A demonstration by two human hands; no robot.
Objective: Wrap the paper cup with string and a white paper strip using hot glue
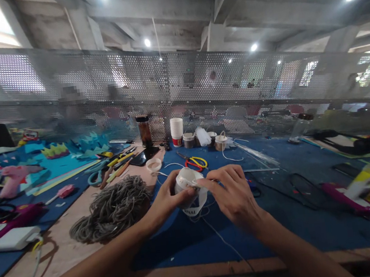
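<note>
Your left hand (166, 201) is closed around the white cup (186, 178), held just above the blue desk (284, 229) in front of you. Your right hand (234, 195) pinches the white strip (196, 206) at its side. Hold the cup steady and the strip flat (I think it wrinkles easily). A grey cord bundle (112, 208) lies to the left, and a perforated metal screen (198, 78) closes the back.

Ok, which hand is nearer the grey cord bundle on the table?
Left. The left hand grips the white cup just right of the grey cord bundle; the right hand pinches the cup's other side, farther from the bundle.
</note>
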